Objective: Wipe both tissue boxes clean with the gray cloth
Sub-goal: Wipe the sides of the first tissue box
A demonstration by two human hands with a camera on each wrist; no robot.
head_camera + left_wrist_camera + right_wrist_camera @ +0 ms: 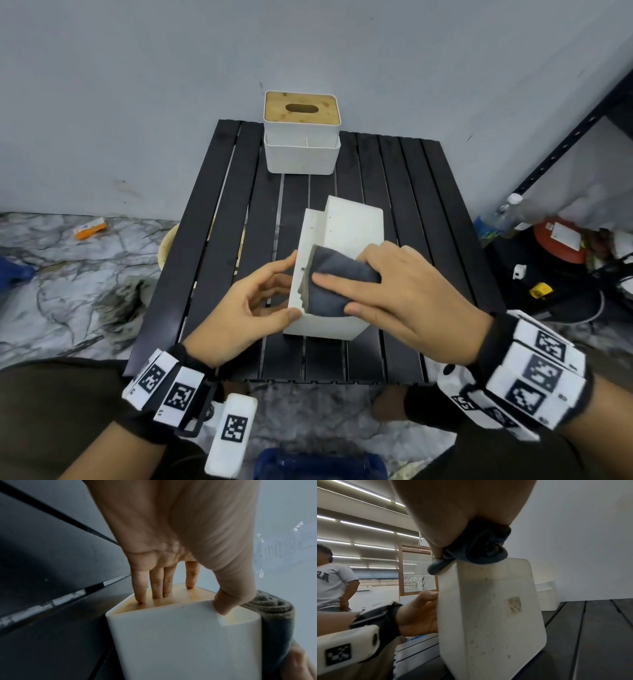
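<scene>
A white tissue box lies on its side in the middle of the black slatted table. My left hand grips its left end: the fingers press on the wooden lid and the thumb sits on the upper white edge. A folded gray cloth lies on the box's top face under my right hand. The fingers lie flat across the cloth, and the thumb pinches its bunched end. The stained side faces the right wrist camera. A second tissue box with a bamboo lid stands upright at the table's far edge.
A wall runs right behind the table. A black metal rack, a plastic bottle and a red container crowd the floor on the right. An orange packet lies on the marble floor at left. A person in a white shirt stands beyond.
</scene>
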